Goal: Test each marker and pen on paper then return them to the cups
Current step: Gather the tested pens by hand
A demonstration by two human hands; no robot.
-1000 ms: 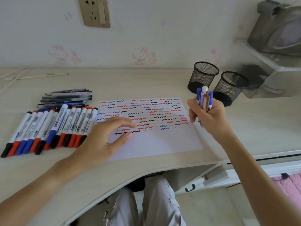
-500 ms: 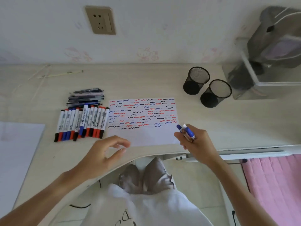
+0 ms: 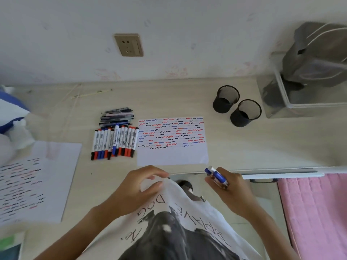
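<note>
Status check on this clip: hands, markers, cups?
Right hand grips marker bundle. Left hand pinches shirt hem. Both mesh cups empty; nothing blocks them.

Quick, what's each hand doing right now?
Left hand: pinches the white shirt hem.
Right hand: grips a bundle of markers.
</note>
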